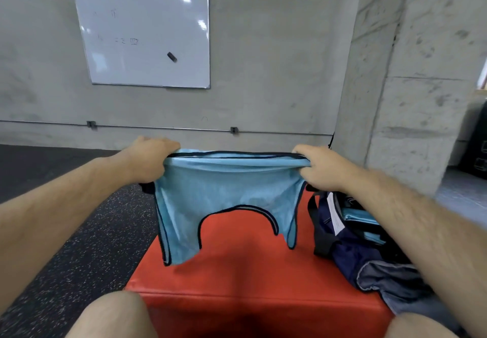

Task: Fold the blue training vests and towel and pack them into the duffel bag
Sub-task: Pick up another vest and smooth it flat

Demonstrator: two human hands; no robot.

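step: folding one blue vest (224, 192); it is stretched flat in the air and not yet folded
left grip (151, 161): fingers curled tight round the vest's top left corner, holding cloth only
right grip (320, 169): fingers curled over and pinching the top right corner, same edge
vest pose: hangs upside down, straight dark-trimmed hem pulled taut between both grips, neck arch and shoulder straps dangling
vest place: above the far half of the red padded box (237, 271); can't tell if the strap ends touch the box top
next move (judgement): lower it flat onto the box top or bring the two corners together to halve it. Keep the hem taut so the thin mesh doesn't bunch, then fold it to fit the bag opening
duffel bag (342, 248): navy, on the right side of the box top, mouth open upward, black strap hanging on its left side
bag contents: folded light-blue pieces (361, 217) stacked inside, probably vests already packed, count unclear; a white tag (334, 216) at the bag's mouth
grey-blue cloth (390, 279): at the near right corner of the box, against the bag and partly under the right forearm; may be the towel, not sure, looks unfolded
progress (judgement): past the start, some pieces packed, this vest and likely the towel left
behind the box: whiteboard (142, 37) on a concrete wall
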